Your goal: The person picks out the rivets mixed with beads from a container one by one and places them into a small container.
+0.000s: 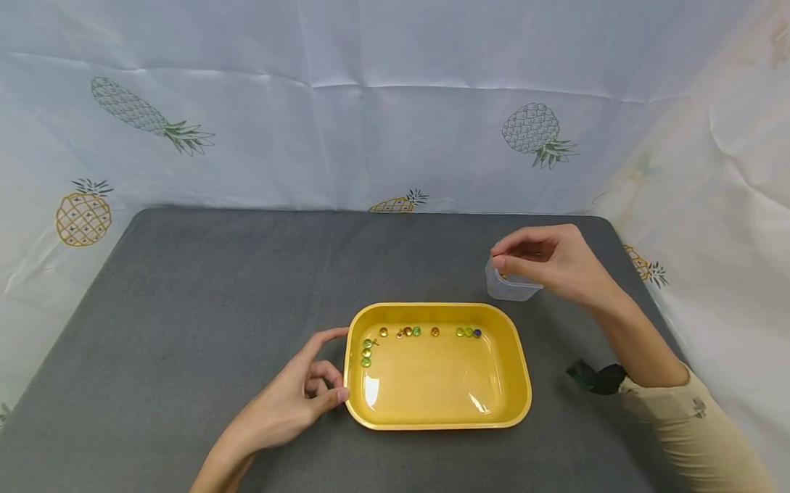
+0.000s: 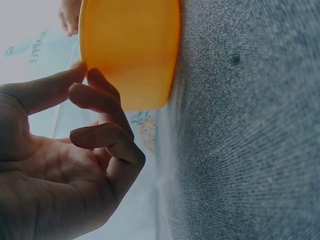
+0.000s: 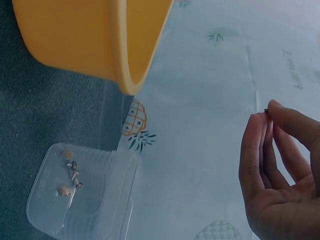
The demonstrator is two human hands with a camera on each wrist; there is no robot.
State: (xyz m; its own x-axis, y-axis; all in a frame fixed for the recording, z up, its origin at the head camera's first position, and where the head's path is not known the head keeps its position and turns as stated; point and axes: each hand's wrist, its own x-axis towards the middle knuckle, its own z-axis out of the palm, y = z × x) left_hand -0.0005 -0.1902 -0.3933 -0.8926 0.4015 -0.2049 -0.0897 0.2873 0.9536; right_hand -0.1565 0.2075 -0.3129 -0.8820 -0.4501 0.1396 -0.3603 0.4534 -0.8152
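Right grip [image 1: 559, 261] pinches a tiny dark piece [image 3: 266, 111]; clear plastic tub [image 1: 510, 292] just below. Left grip [image 1: 288, 404] holds nearest end of yellow rectangular plastic tray [image 1: 433, 394], glossy round-headed pins [image 1: 417, 331] inside. Likely mid-transfer; next calls for steady pinch.

A dark gray tabletop [image 1: 227, 296] with a fine, fabric-like grain and rounded far corners carries everything; a small dark spot [image 2: 235, 59] marks its surface. A yellow rectangular plastic tray [image 1: 434, 425] with rounded corners sits flat on it, and a small translucent plastic container [image 1: 510, 293] stands upright just beyond the tray's far right corner.
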